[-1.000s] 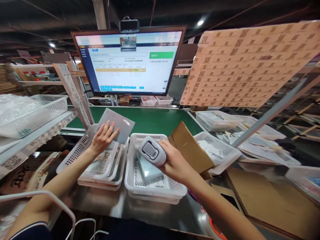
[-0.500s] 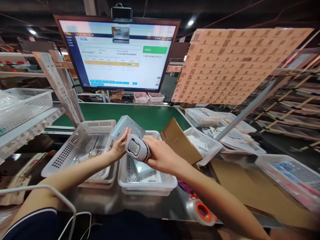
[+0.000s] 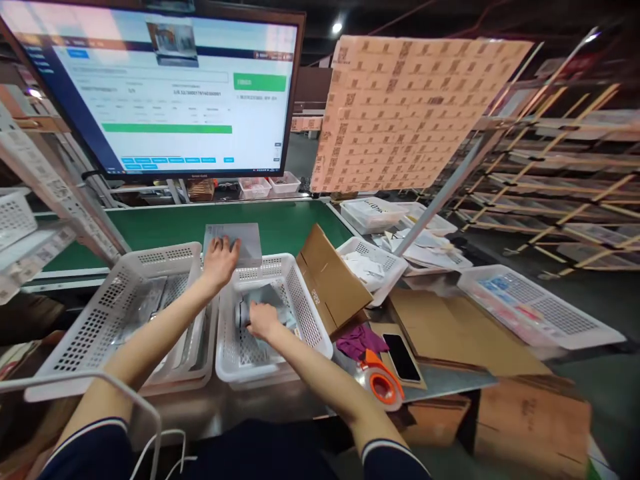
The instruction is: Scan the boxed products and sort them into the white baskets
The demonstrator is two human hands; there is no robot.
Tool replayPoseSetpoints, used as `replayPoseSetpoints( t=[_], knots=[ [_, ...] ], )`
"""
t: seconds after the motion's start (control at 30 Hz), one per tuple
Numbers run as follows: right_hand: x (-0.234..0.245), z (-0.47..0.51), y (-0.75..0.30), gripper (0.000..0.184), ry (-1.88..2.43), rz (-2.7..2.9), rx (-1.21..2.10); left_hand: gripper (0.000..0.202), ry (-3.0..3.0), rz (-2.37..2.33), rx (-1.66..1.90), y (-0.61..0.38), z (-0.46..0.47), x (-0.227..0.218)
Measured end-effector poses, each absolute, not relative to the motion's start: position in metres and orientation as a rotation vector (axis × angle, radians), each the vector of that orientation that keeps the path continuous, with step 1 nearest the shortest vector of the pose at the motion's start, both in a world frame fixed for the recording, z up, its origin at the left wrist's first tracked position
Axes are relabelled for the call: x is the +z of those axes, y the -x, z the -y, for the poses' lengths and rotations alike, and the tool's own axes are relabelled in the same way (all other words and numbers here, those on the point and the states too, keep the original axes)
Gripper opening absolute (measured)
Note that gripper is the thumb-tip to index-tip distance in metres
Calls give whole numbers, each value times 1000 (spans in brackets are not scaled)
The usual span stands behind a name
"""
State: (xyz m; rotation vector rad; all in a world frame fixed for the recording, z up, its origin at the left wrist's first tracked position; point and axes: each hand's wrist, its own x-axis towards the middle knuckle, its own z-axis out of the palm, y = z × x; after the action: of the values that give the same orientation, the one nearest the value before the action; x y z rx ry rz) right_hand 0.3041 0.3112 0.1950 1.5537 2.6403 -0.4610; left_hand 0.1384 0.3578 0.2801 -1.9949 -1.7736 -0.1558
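My left hand [image 3: 221,261] lies over a flat, pale grey box [image 3: 249,241] at the far rim of the baskets, by the green belt. Its fingers are bent on the box and its thumb is hidden. Lower and to the right, my right hand [image 3: 263,321] reaches into a white perforated basket [image 3: 310,323]. Its curled fingers are at a pale grey item with a dark edge, which I cannot make out. Clear and bluish packets [image 3: 273,297] lie in this basket. To the left, another white basket [image 3: 167,255] contains clear plastic packets.
A monitor [image 3: 165,100] stands above the green conveyor belt [image 3: 300,219]. An open cardboard box [image 3: 333,280] leans beside the right basket. Nearby are a purple cloth [image 3: 361,341], an orange tape dispenser [image 3: 383,385] and a phone [image 3: 401,357]. A white cable [image 3: 115,380] crosses my left arm.
My hands have separated. The left hand moved with the box toward the belt; the right moved down into the basket. The scanner no longer shows clearly. The view shifted right, and the screen changed.
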Motion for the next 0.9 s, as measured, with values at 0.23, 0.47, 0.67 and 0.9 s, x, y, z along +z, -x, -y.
replayPoseSetpoints(
  t=[0.23, 0.47, 0.67, 0.9],
  knots=[
    [176, -292, -339, 55, -1203, -2772, -360, 71, 2124, 1738, -83, -148, -358, 261],
    [203, -276, -413, 39, -867, -2807, -520, 73, 2334, 1920, 12, -193, -368, 216],
    [214, -251, -480, 62, -994, -3020, -1061, 62, 2540, 2051, 85, -183, -350, 223],
    [202, -218, -539, 55, -1368, -2944, -1340, 53, 1780, 2520, -270, -14, -298, 294]
  ],
)
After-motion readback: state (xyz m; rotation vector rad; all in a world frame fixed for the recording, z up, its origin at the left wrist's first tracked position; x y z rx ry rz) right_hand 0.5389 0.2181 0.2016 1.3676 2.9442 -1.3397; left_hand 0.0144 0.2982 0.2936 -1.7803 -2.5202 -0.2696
